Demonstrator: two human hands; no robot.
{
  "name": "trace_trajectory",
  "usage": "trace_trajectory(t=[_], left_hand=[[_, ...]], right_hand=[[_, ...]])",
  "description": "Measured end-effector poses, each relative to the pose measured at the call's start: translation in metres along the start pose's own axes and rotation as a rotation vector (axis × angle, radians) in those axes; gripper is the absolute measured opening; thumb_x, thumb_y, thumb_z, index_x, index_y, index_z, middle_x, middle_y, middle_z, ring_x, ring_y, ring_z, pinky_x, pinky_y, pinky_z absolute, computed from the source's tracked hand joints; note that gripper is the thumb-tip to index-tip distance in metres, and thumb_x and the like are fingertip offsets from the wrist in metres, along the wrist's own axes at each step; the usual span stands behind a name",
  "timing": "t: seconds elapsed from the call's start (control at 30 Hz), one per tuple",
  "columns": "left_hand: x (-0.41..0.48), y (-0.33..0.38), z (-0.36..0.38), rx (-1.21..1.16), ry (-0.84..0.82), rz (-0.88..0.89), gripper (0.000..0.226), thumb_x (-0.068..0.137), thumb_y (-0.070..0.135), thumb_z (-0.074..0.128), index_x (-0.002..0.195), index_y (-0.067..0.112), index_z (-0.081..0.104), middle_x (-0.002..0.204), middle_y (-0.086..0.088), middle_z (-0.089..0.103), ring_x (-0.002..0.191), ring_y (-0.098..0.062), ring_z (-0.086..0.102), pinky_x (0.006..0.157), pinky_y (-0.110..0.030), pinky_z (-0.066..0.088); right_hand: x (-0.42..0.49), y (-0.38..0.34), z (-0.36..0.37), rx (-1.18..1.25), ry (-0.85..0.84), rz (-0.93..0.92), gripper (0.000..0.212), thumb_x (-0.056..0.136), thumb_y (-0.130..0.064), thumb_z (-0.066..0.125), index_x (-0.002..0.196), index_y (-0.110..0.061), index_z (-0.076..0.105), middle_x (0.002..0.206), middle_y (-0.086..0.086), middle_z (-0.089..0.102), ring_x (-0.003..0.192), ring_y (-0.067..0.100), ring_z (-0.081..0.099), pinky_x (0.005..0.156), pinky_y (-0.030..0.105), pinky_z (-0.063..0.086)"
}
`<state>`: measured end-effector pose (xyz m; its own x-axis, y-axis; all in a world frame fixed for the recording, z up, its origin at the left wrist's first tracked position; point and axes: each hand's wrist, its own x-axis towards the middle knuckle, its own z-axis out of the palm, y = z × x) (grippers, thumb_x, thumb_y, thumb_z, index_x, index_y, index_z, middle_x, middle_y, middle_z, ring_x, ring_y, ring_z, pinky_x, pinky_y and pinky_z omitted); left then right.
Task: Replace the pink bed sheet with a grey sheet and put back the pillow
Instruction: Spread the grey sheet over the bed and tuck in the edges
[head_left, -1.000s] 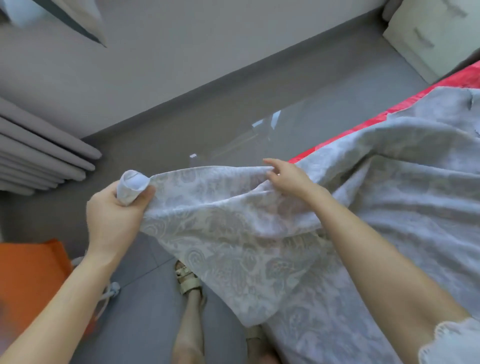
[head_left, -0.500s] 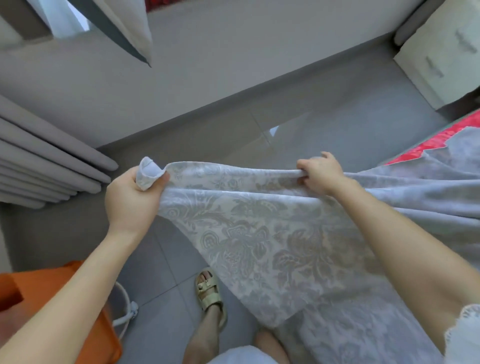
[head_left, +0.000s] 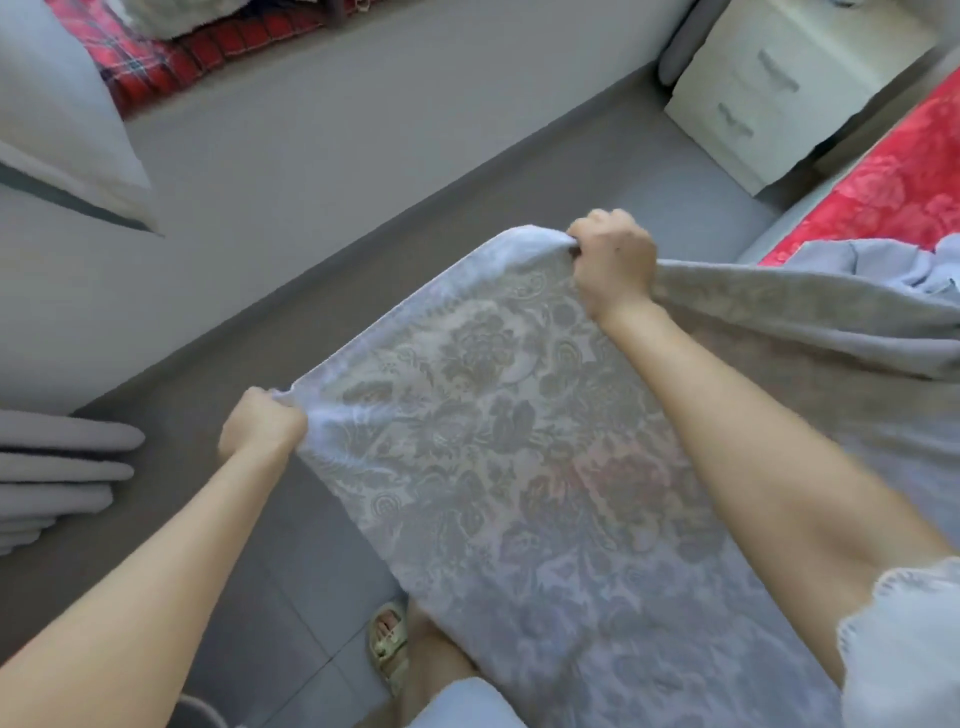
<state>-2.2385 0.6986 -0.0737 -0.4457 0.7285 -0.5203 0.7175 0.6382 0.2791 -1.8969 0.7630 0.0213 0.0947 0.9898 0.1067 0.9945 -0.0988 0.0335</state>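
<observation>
**Grey sheet pulled taut, both hands on it**

Closest in, there's one sandal (head_left: 388, 644) on the floor (head_left: 291, 561). The left grip (head_left: 262, 428) is fisted tight around a corner of the grey sheet (head_left: 493, 415). The right grip (head_left: 613, 265) is clenched on the edge further out, so the patterned cloth is stretched between them. Past that it trails onto the bed, over the pink sheet (head_left: 893, 208). There's a white nightstand (head_left: 779, 88) at the back.

One grey sheet (head_left: 519, 441), two hands, left hand (head_left: 260, 428) and right hand (head_left: 613, 265), one nightstand (head_left: 769, 93), one sandal (head_left: 389, 652)
</observation>
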Motion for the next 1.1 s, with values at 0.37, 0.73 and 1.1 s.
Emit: trace_trajectory(t=[0.37,0.73,1.1], left_hand=[[0.016,0.209,0.022,0.284,-0.219,0.460,0.037,0.089,0.023,0.050,0.125,0.013,0.051,0.122,-0.012,0.058,0.109,-0.031,0.056,0.088,-0.033,0.044],[0.010,0.475,0.072,0.307,-0.426,0.948,0.021,0.091,0.018,0.048,0.106,0.012,0.062,0.105,-0.007,0.066,0.099,-0.028,0.059,0.078,-0.028,0.042],[-0.016,0.681,0.121,0.347,-0.634,1.258,0.017,0.091,0.017,0.053,0.100,0.012,0.066,0.096,-0.005,0.067,0.087,-0.025,0.061,0.068,-0.024,0.042]], right_hand=[[-0.003,0.042,0.067,0.354,-0.412,0.281,0.027,0.092,-0.016,0.050,0.116,-0.016,0.063,0.121,0.002,0.062,0.117,0.025,0.050,0.092,0.034,0.036],[0.027,0.226,0.062,0.549,-0.202,1.237,0.013,0.091,-0.018,0.050,0.086,-0.011,0.061,0.101,0.013,0.067,0.099,0.032,0.059,0.069,0.027,0.035],[0.096,0.306,0.059,0.576,0.083,1.652,0.030,0.094,-0.019,0.052,0.118,-0.003,0.060,0.120,0.013,0.064,0.112,0.030,0.056,0.088,0.031,0.043]])
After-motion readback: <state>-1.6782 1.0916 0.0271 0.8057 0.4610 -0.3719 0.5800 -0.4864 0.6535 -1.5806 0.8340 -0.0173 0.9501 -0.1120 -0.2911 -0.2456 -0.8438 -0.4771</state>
